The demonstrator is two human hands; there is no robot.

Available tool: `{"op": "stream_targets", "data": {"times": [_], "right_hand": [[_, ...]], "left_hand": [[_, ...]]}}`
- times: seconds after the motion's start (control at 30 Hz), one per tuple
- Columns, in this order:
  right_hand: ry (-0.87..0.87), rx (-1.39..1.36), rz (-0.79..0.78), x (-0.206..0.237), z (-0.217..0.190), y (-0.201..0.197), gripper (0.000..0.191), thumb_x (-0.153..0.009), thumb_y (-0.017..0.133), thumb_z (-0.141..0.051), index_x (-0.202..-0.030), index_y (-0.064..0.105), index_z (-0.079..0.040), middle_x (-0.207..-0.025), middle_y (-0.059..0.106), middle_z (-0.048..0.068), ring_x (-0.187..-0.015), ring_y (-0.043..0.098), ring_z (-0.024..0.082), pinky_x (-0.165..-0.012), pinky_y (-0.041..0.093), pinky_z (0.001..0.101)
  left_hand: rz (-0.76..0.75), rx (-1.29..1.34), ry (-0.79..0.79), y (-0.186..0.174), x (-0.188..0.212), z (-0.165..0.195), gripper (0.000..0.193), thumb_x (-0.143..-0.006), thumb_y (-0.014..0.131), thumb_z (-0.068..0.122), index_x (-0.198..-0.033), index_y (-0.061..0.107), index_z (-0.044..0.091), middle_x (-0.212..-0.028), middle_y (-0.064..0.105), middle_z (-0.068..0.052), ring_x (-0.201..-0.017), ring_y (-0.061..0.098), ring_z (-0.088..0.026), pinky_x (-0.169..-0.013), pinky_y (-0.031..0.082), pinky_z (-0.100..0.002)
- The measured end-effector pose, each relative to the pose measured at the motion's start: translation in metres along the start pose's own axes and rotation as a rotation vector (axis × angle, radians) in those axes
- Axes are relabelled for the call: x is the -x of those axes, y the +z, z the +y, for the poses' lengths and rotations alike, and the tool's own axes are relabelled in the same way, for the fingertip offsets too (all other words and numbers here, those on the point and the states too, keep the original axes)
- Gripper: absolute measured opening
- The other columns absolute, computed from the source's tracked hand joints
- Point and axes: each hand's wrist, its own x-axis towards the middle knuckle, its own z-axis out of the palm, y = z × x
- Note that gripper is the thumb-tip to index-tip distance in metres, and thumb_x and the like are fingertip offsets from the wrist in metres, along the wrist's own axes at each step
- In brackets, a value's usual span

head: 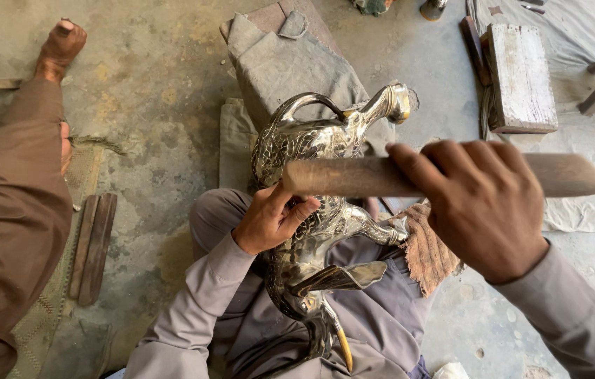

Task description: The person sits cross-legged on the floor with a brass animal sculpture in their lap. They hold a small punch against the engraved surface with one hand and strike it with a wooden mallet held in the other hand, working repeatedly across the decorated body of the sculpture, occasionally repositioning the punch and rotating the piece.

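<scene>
We are gripping a wooden stick (445,175) in our right hand (483,207), fingers closed around it, above a shiny engraved metal bird (318,210). Our left hand (269,221) is pressing half-curled against the bird, lying across our lap. Another person's brown sleeve (9,210) is showing left, a wooden block (522,77) far right on the floor (157,91).

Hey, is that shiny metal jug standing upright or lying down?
Lying down. The engraved metal jug rests on its side across the person's lap, spout pointing away, steadied by the left hand.
</scene>
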Motion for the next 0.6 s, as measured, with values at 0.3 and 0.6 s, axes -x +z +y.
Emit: {"op": "stream_targets", "data": {"times": [0.3, 0.6], "right_hand": [[-0.084, 0.030, 0.017, -0.003, -0.007, -0.002, 0.054, -0.081, 0.071, -0.004, -0.132, 0.064, -0.019, -0.098, 0.071, 0.005, -0.080, 0.067, 0.024, -0.074, 0.052, 0.0398], [-0.046, -0.018, 0.067, -0.003, -0.009, -0.002, 0.047, -0.088, 0.070, 0.000, -0.133, 0.065, -0.015, -0.101, 0.070, 0.009, -0.083, 0.069, 0.029, -0.074, 0.055, 0.0437]], "left_hand": [[0.027, 0.022, 0.076, 0.002, 0.005, -0.006, 0.021, -0.103, 0.071, 0.018, -0.115, 0.058, 0.006, -0.090, 0.069, -0.004, -0.069, 0.066, -0.010, -0.052, 0.050, -0.026], [0.024, 0.046, 0.095, 0.003, 0.006, -0.010, 0.019, -0.106, 0.069, 0.020, -0.114, 0.058, 0.007, -0.094, 0.070, -0.005, -0.075, 0.070, -0.010, -0.057, 0.055, -0.026]]}}
